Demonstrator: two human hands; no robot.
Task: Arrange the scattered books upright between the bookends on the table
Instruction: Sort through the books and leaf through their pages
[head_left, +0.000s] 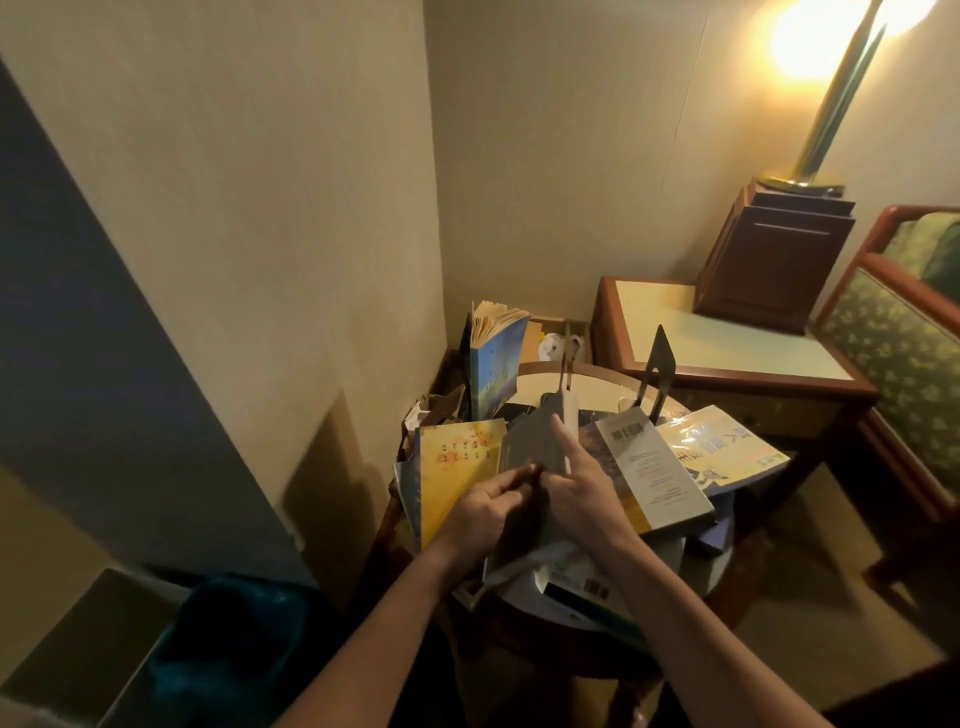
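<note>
A small round table (597, 387) holds scattered books. A blue book (493, 369) stands upright at the back left, its pages fanned. A dark metal bookend (658, 371) stands at the back right; a second thin bookend (566, 364) stands near the middle. Both hands hold a grey book (535, 447) tilted up over the pile. My left hand (485, 512) grips its near left edge. My right hand (582, 493) holds its right side with the index finger stretched along the cover. A yellow book (457, 467) lies to the left, a white-backed book (649, 467) and a glossy yellow one (722, 452) to the right.
A wooden side table (727, 343) with a dark box and a lit brass lamp (826, 130) stands behind on the right. A green patterned chair (898, 358) is at far right. The wall corner is close behind the table. A teal cloth (234, 649) lies low left.
</note>
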